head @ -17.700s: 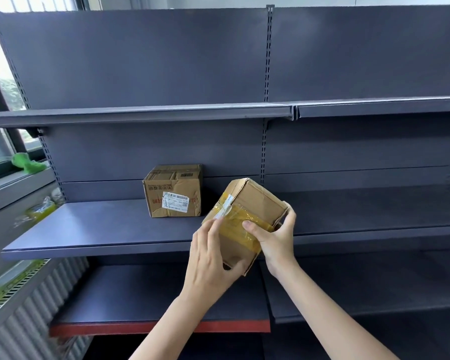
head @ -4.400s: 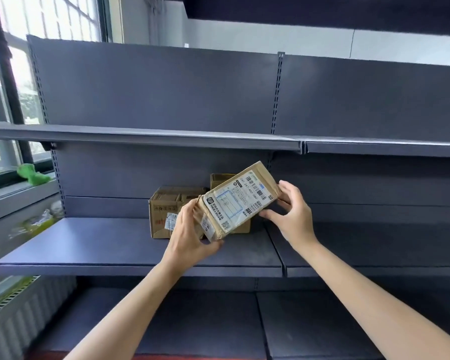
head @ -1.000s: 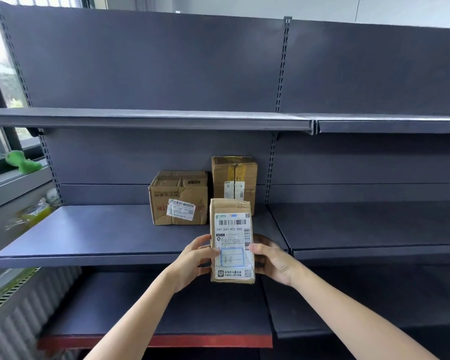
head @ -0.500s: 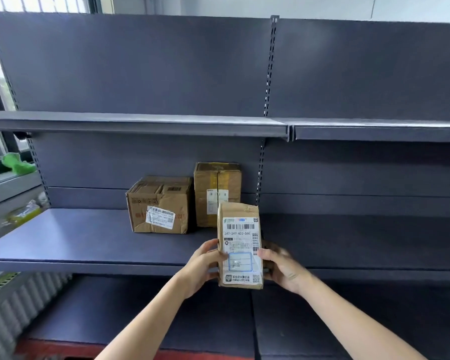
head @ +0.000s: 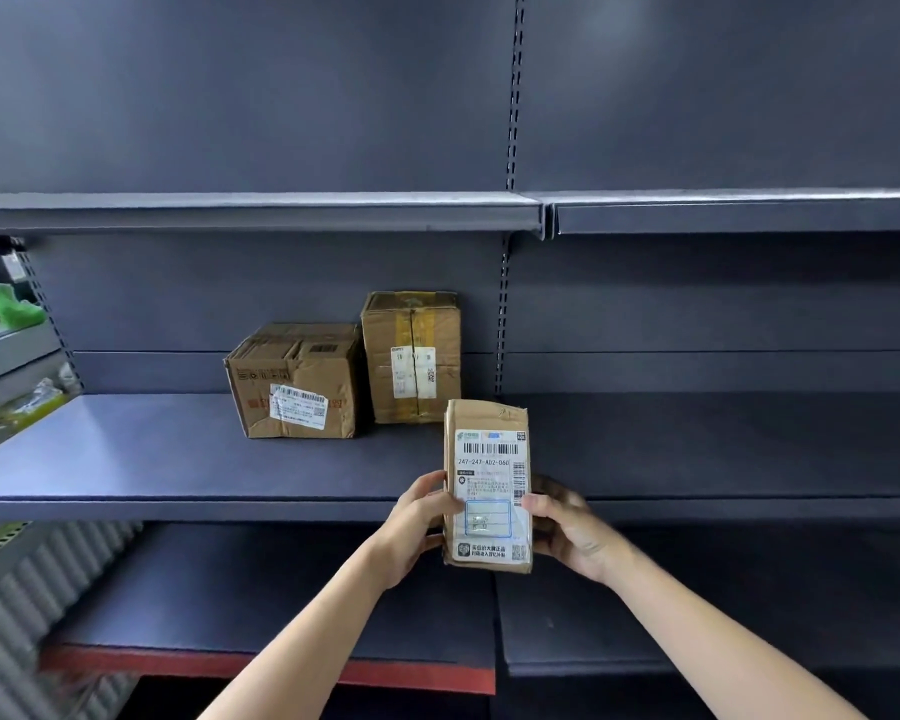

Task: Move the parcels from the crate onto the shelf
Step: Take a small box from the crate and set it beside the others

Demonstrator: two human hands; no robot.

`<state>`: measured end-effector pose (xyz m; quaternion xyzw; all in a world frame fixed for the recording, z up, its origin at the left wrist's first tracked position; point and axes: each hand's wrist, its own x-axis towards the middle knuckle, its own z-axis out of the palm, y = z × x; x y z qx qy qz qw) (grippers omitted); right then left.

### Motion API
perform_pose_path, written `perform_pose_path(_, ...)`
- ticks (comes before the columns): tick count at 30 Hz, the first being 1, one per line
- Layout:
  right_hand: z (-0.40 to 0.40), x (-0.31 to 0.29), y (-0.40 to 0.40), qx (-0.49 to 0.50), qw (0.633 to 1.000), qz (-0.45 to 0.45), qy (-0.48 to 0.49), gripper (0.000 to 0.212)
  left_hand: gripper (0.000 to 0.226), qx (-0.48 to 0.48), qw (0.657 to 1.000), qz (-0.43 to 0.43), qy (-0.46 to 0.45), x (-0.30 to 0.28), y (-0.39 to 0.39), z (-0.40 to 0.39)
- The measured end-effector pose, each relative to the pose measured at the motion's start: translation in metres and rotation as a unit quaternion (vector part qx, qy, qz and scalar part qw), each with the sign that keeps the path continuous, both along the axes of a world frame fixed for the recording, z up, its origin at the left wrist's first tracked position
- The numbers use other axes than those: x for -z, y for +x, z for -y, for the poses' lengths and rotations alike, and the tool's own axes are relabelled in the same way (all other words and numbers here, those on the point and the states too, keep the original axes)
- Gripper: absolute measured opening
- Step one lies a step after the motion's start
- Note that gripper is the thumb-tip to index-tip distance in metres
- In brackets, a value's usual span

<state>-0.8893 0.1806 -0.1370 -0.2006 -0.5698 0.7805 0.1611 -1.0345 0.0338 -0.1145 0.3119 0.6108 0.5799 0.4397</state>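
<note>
Holding a flat parcel (head: 488,485) upright between both hands, we had its white printed label facing us, its top edge level with the middle shelf (head: 178,459) and its lower end hanging in front of the shelf's front lip. Our left hand (head: 417,522) curled round the parcel's left edge, thumb on the label face and fingers behind; our right hand (head: 567,527) gripped the right edge the same way, thumb tip resting on the label. Half a second before, the parcel had been held in the same upright pose with the same grips, and a second before likewise, so little had changed except our view, which had drawn closer to the shelving. Some four seconds back we had held this parcel tilted and higher, in front of the two boxes. On the shelf behind stood a wide, dented carton (head: 294,381) with a slanted white label and, touching its right side, a taller taped carton (head: 411,356) set back against the rear panel; both sat where they had been a second earlier, whereas nearly eighteen seconds before only the wide one was on the shelf. The held parcel was just right of and in front of the tall carton, apart from it.
</note>
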Motion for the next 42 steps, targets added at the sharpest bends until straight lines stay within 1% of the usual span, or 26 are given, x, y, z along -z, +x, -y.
perform_pose_path(2,0.000,-0.002,0.004,0.012,1.000,-0.005,-0.002,0.065,0.069,0.006,1.000,0.002,0.001,-0.004,0.002,-0.002)
perform_pose_path(5,0.001,-0.013,0.007,0.029,1.000,-0.006,0.005,0.057,0.061,0.018,1.000,0.011,0.013,-0.012,0.001,-0.004)
perform_pose_path(7,0.002,-0.024,0.006,0.033,0.999,-0.006,0.018,0.058,0.054,0.026,0.999,0.011,0.026,-0.019,-0.002,-0.006)
perform_pose_path(11,0.003,-0.041,-0.001,0.046,0.998,0.001,0.041,0.060,0.055,0.036,0.998,0.005,0.041,-0.033,-0.009,-0.010)
perform_pose_path(14,0.003,-0.047,-0.007,0.053,0.998,0.002,0.043,0.059,0.061,0.043,0.998,-0.005,0.041,-0.037,-0.017,-0.011)
perform_pose_path(19,0.009,-0.049,-0.020,0.060,0.997,0.008,0.047,0.063,0.054,0.048,0.998,-0.005,0.037,-0.036,-0.032,-0.011)
perform_pose_path(21,0.010,-0.048,-0.025,0.066,0.996,0.016,0.050,0.064,0.058,0.054,0.998,-0.004,0.033,-0.035,-0.037,-0.011)
perform_pose_path(22,0.010,-0.048,-0.028,0.069,0.996,0.019,0.051,0.062,0.060,0.057,0.998,-0.004,0.031,-0.034,-0.040,-0.012)
perform_pose_path(25,0.007,-0.048,-0.036,0.076,0.995,0.017,0.058,0.050,0.053,0.066,0.997,-0.007,0.029,-0.028,-0.049,-0.018)
perform_pose_path(26,0.006,-0.049,-0.038,0.078,0.995,0.015,0.062,0.051,0.051,0.069,0.997,-0.007,0.031,-0.028,-0.050,-0.020)
perform_pose_path(29,0.003,-0.049,-0.037,0.083,0.995,0.016,0.061,0.062,0.047,0.074,0.997,-0.010,0.033,-0.030,-0.046,-0.026)
perform_pose_path(33,-0.010,-0.043,-0.032,0.093,0.994,0.010,0.051,0.065,0.055,0.080,0.996,-0.023,0.030,-0.030,-0.039,-0.038)
perform_pose_path(37,-0.030,-0.045,-0.029,0.099,0.994,0.012,0.041,0.061,0.074,0.071,0.997,-0.039,0.015,-0.035,-0.033,-0.060)
perform_pose_path(40,-0.057,-0.044,-0.028,0.104,0.994,0.009,0.037,0.045,0.076,0.064,0.997,-0.039,0.012,-0.035,-0.029,-0.082)
perform_pose_path(42,-0.078,-0.042,-0.028,0.097,0.994,0.010,0.039,0.045,0.069,0.045,0.998,-0.030,0.011,-0.032,-0.028,-0.100)
